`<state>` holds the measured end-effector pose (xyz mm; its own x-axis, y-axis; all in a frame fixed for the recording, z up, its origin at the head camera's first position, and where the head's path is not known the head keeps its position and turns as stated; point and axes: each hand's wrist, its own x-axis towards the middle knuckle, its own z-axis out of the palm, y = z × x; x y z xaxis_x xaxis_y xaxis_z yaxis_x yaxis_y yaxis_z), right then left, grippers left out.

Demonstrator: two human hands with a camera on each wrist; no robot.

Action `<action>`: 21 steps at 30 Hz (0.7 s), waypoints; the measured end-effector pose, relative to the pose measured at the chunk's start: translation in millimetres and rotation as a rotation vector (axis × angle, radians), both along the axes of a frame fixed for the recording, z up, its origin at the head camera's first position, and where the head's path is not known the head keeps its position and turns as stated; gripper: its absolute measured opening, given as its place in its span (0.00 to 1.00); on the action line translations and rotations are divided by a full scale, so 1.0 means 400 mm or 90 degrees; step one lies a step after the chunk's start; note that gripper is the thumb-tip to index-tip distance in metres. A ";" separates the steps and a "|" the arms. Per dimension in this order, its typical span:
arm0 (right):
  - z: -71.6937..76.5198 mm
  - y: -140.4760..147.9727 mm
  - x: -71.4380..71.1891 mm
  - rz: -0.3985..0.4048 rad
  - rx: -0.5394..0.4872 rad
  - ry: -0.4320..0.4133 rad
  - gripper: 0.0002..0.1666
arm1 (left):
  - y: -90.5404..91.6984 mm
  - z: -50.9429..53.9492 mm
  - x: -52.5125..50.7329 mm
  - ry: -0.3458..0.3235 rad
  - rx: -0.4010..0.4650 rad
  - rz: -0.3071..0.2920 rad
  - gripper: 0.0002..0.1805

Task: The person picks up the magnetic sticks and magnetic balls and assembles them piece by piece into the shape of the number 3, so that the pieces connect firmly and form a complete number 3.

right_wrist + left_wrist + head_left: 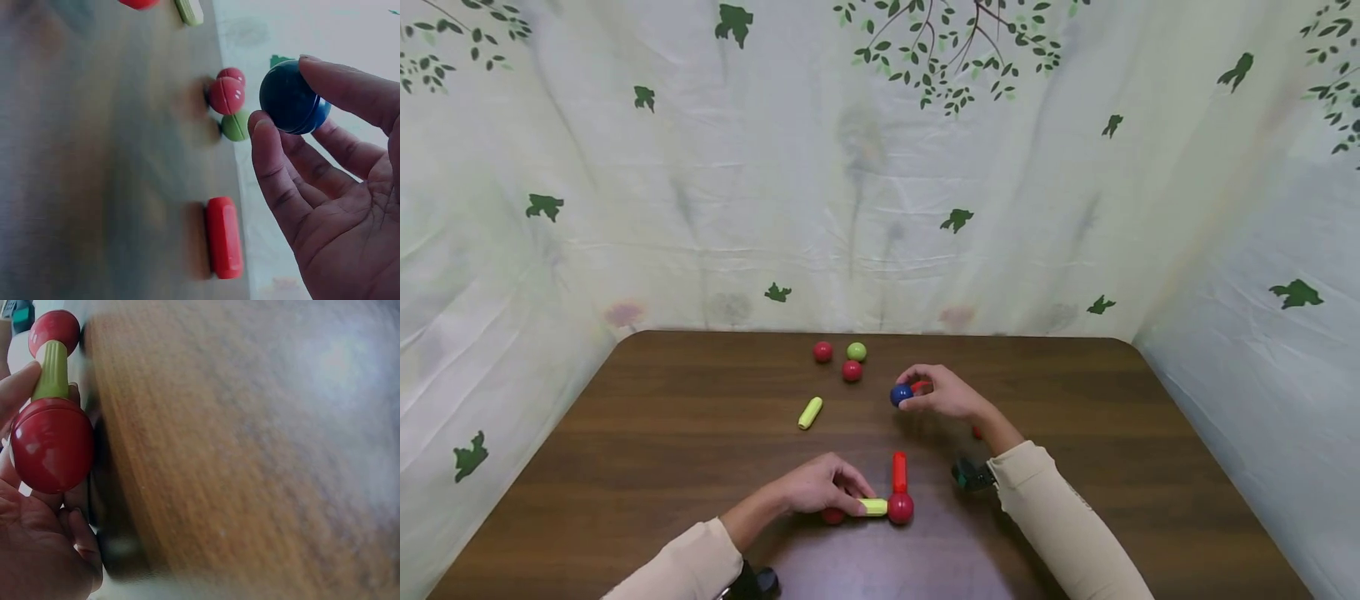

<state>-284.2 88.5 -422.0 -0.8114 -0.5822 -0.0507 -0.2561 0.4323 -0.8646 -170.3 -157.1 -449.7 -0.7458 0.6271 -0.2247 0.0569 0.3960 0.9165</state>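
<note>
My left hand [820, 485] pinches a yellow-green stick [874, 507] between thumb and fingers. A red ball [900, 508] is on its right end, and another red ball [52, 445] on the other end fills the left wrist view. From the right ball a red stick [899, 473] points away from me. My right hand [946, 393] holds a dark blue ball [902, 395] by its fingertips, above the table; the right wrist view shows the ball [289, 97] between thumb and fingers. A red stick [224, 237] lies beyond that hand, partly hidden in the head view.
Two red balls [823, 352] [852, 371] and a green ball [857, 352] sit near the back edge of the brown table [700, 417]. A loose yellow-green stick [810, 413] lies left of centre. Something red [977, 432] shows beside the right forearm. A printed curtain [775, 167] surrounds the table.
</note>
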 end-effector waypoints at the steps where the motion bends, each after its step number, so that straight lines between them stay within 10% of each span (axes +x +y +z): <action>1: -0.003 0.002 0.009 0.002 -0.007 -0.006 0.18 | -0.001 0.001 0.000 0.000 0.001 -0.001 0.08; 21: -0.080 0.015 0.072 0.054 -0.085 -0.097 0.16 | -0.001 0.001 0.000 -0.001 0.010 -0.010 0.09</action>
